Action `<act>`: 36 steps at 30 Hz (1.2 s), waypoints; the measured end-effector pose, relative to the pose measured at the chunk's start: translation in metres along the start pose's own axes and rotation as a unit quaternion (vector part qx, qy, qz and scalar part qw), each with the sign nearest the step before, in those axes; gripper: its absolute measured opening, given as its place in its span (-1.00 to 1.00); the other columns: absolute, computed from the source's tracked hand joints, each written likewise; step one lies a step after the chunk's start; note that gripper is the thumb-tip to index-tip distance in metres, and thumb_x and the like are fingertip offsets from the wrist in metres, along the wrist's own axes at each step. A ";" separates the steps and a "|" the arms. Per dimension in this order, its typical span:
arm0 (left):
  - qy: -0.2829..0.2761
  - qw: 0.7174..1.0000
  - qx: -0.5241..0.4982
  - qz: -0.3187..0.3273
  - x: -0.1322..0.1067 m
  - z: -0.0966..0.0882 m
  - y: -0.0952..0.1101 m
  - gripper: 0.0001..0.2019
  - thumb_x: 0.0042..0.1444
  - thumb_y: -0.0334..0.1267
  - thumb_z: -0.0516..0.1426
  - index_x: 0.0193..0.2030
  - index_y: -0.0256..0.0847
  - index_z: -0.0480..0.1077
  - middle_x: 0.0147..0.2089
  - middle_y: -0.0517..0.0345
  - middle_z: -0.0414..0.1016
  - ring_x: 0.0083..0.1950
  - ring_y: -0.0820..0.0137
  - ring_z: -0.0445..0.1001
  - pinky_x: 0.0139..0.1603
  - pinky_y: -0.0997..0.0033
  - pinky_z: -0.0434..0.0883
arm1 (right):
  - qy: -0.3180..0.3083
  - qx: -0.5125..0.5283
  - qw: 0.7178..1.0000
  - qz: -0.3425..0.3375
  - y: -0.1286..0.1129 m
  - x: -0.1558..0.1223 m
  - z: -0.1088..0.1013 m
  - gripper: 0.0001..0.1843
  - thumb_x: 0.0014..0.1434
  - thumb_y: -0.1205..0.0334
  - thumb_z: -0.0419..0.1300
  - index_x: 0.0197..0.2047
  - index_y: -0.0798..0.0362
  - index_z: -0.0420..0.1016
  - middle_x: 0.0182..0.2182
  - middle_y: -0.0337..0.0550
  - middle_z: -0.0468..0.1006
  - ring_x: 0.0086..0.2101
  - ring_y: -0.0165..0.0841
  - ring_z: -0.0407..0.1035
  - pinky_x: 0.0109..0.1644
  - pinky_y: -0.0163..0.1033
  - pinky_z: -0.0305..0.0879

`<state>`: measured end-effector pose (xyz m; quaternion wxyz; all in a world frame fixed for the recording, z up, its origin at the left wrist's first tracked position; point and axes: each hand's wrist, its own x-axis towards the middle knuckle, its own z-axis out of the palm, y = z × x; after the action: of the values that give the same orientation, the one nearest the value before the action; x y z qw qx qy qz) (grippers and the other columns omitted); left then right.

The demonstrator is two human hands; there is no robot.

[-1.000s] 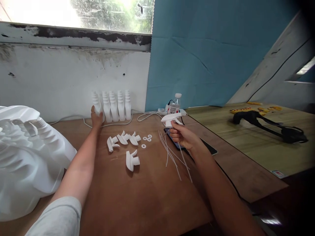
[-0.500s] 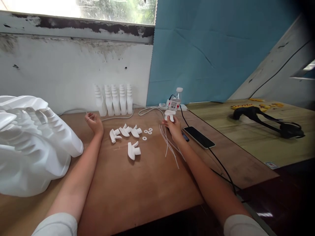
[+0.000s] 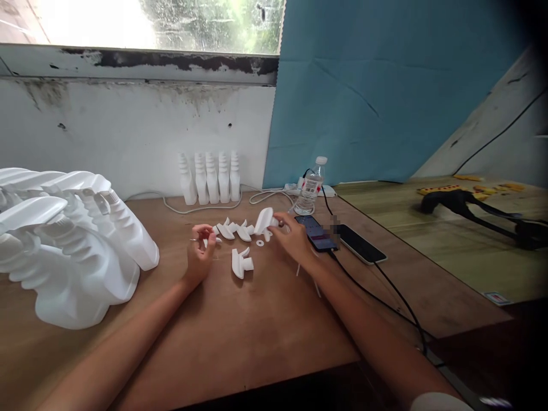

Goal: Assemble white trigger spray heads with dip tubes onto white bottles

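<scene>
- White spray head [image 3: 262,220] is gripped at its rear end by the right hand [image 3: 293,238]. The fingers are bent round it, and its nozzle is pointed up and to the left.
- It is held low over the counter [image 3: 240,337], at the right end of the loose spray heads [image 3: 234,230] and close to them.
- Left hand [image 3: 200,252] is rested on the counter at the left end of that group. Its fingers are curled in with the tips nearly together; whether anything is pinched cannot be told.
- Single trigger head [image 3: 242,264] is laid apart, between the two hands and nearer the camera.
- Small white ring [image 3: 260,243] is laid flat on the counter just below the gripped head.
- Thin white tubes [image 3: 317,290] are partly hidden under the right forearm.
- Five white bottles [image 3: 209,178] are stood upright in a row against the wall, well behind the hands.
- Water bottle [image 3: 311,186] is stood upright behind the right hand.
- Lit phone [image 3: 315,233] is laid just right of the right hand, with a dark phone [image 3: 359,244] beside it.
- Bag of white bottles [image 3: 72,245] is piled at the left of the counter, apart from the left hand.
</scene>
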<state>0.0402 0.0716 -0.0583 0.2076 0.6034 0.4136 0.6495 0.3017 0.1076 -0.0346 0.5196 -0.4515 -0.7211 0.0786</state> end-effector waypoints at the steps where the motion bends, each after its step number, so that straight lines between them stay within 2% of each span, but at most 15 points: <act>1: -0.029 0.999 -0.039 -0.022 -0.008 0.003 0.007 -0.82 0.20 -0.15 0.10 -0.08 -0.08 0.30 -0.21 0.14 0.35 -0.25 0.41 0.38 -0.15 0.42 0.37 | -0.027 -0.026 0.998 -0.046 -0.008 -0.005 0.005 -0.72 0.10 0.17 0.26 -0.10 0.03 0.49 -0.22 -0.08 0.57 -0.20 -0.19 0.41 -0.02 -0.07 0.28; 5: -0.111 0.975 -0.161 -0.109 -0.026 0.017 0.022 -0.64 0.13 -0.09 0.18 0.06 0.01 0.28 -0.11 0.12 0.35 -0.31 0.44 0.39 -0.26 0.44 0.39 | -0.106 -0.081 0.971 -0.197 -0.033 -0.019 0.022 -0.79 0.17 0.23 0.22 -0.09 -0.01 0.49 -0.26 -0.09 0.56 -0.19 -0.18 0.37 0.01 0.00 0.26; 7: -0.124 0.963 -0.196 -0.135 -0.026 0.021 0.023 -0.54 0.04 -0.11 0.26 0.09 0.03 0.28 -0.07 0.11 0.36 -0.24 0.41 0.43 -0.22 0.43 0.41 | -0.119 -0.075 0.961 -0.240 -0.041 -0.023 0.029 -0.78 0.21 0.23 0.18 -0.06 -0.02 0.46 -0.23 -0.11 0.56 -0.19 -0.20 0.36 0.02 0.00 0.25; 9: -0.132 0.956 -0.207 -0.158 -0.023 0.023 0.022 -0.57 -0.01 -0.12 0.30 0.02 -0.04 0.37 -0.11 0.11 0.41 -0.18 0.37 0.45 -0.17 0.44 0.41 | -0.125 -0.061 0.956 -0.258 -0.047 -0.026 0.033 -0.76 0.26 0.20 0.13 0.00 -0.05 0.44 -0.22 -0.12 0.55 -0.18 -0.21 0.35 0.03 0.00 0.26; 13: -0.129 0.939 -0.221 -0.229 -0.017 0.023 0.016 -0.71 -0.01 -0.09 0.28 -0.18 -0.19 0.47 -0.23 0.09 0.49 -0.22 0.35 0.46 -0.18 0.45 0.39 | -0.134 -0.022 0.964 -0.230 -0.055 -0.029 0.032 -0.68 0.30 0.13 0.08 0.10 -0.08 0.38 -0.17 -0.10 0.54 -0.16 -0.21 0.34 0.02 -0.01 0.28; 17: -0.114 0.880 -0.343 -0.310 -0.011 0.018 0.011 -0.71 0.05 -0.04 0.19 -0.18 -0.18 0.39 -0.38 0.17 0.46 -0.40 0.35 0.46 -0.33 0.36 0.42 | -0.105 0.060 0.980 -0.159 -0.058 -0.030 0.022 -0.62 0.35 0.00 -0.05 0.10 -0.04 0.37 -0.26 -0.08 0.56 -0.19 -0.21 0.37 -0.01 -0.03 0.27; 19: -0.108 0.852 -0.385 -0.337 -0.006 0.016 0.010 -0.73 0.05 -0.04 0.15 -0.24 -0.20 0.35 -0.45 0.18 0.42 -0.47 0.37 0.43 -0.42 0.39 0.40 | -0.105 0.107 0.982 -0.119 -0.059 -0.031 0.018 -0.55 0.36 -0.07 -0.12 0.11 -0.03 0.36 -0.36 -0.13 0.57 -0.26 -0.23 0.40 -0.02 -0.04 0.27; 21: -0.095 0.839 -0.396 -0.360 -0.002 0.014 0.008 -0.71 0.05 -0.01 0.13 -0.31 -0.22 0.33 -0.50 0.20 0.38 -0.55 0.44 0.37 -0.54 0.46 0.32 | -0.111 0.151 0.980 -0.073 -0.060 -0.032 0.015 -0.49 0.35 -0.13 -0.16 0.07 -0.02 0.41 -0.46 -0.18 0.53 -0.38 -0.28 0.40 -0.10 -0.09 0.30; 24: -0.067 0.844 -0.377 -0.376 0.002 0.014 0.007 -0.63 0.03 0.07 0.17 -0.41 -0.23 0.27 -0.57 0.25 0.31 -0.67 0.55 0.23 -0.69 0.54 0.15 | -0.097 0.205 0.974 -0.017 -0.065 -0.035 0.012 -0.49 0.33 -0.15 -0.12 -0.09 0.00 0.51 -0.50 -0.21 0.49 -0.47 -0.34 0.40 -0.24 -0.17 0.33; 26: -0.054 0.853 -0.356 -0.377 0.002 0.015 0.007 -0.57 -0.01 0.12 0.21 -0.46 -0.22 0.23 -0.60 0.28 0.27 -0.71 0.59 0.18 -0.74 0.56 0.08 | -0.076 0.232 0.970 0.015 -0.070 -0.036 0.010 -0.58 0.31 -0.10 -0.02 -0.21 0.00 0.53 -0.52 -0.22 0.49 -0.48 -0.36 0.42 -0.30 -0.21 0.33; 30: -0.047 0.871 -0.312 -0.376 0.000 0.017 0.006 -0.56 -0.09 0.12 0.26 -0.47 -0.20 0.22 -0.65 0.32 0.24 -0.75 0.56 0.21 -0.81 0.56 -0.04 | -0.062 0.249 0.965 0.056 -0.080 -0.037 0.007 -0.76 0.21 0.04 0.19 -0.36 0.01 0.51 -0.57 -0.25 0.47 -0.55 -0.38 0.38 -0.43 -0.26 0.29; 33: -0.042 0.886 -0.281 -0.367 -0.002 0.018 0.005 -0.59 -0.09 0.09 0.26 -0.44 -0.20 0.27 -0.67 0.34 0.26 -0.77 0.54 0.22 -0.83 0.55 -0.08 | -0.079 0.205 0.975 0.030 -0.081 -0.038 0.008 -0.82 0.19 0.11 0.20 -0.37 0.01 0.50 -0.55 -0.24 0.50 -0.55 -0.38 0.38 -0.45 -0.27 0.29; 36: -0.042 0.893 -0.264 -0.362 -0.003 0.019 0.006 -0.60 -0.09 0.09 0.26 -0.46 -0.21 0.28 -0.69 0.32 0.27 -0.78 0.54 0.20 -0.82 0.54 -0.07 | -0.090 0.156 0.983 -0.028 -0.077 -0.039 0.012 -0.92 0.18 0.20 0.20 -0.28 -0.01 0.50 -0.44 -0.21 0.56 -0.45 -0.36 0.44 -0.36 -0.26 0.35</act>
<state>0.0603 0.0715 -0.0572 0.5971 0.3616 0.4077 0.5886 0.2499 0.0388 -0.0220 0.5186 -0.3363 -0.7560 0.2157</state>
